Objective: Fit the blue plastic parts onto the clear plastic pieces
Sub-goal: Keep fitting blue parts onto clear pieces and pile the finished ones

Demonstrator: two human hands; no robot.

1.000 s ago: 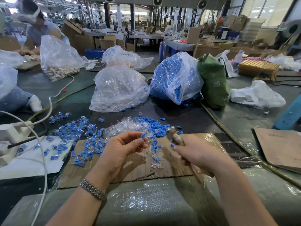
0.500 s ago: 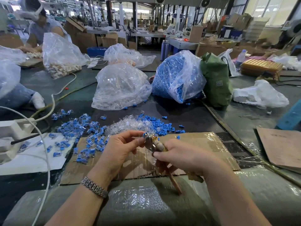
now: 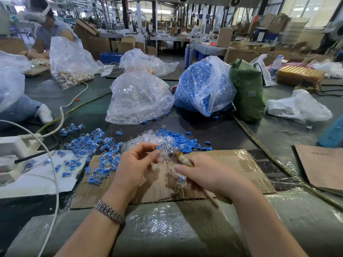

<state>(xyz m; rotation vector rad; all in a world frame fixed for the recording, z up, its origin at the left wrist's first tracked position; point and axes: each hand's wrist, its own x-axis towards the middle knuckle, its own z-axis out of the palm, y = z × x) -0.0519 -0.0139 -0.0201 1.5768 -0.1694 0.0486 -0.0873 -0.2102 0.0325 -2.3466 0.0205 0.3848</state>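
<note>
L hand [image 3: 135, 164]: fingers curled, pinching a clear plastic piece [image 3: 163, 154] w/ blue bit at top.
R hand [image 3: 207, 175]: wrapped round a thin stick tool [image 3: 182, 158], tip touching the piece.
Blue parts [image 3: 183, 140]: small, matte, heaped at cardboard sheet [image 3: 232, 164] far edge.
Clear pieces [image 3: 148, 140]: glossy pile just left of those.

Motion blur hides what the left hand [image 3: 136, 164] pinches.

Loose parts [image 3: 89, 147] lie left of cardboard [image 3: 232, 164].
</note>
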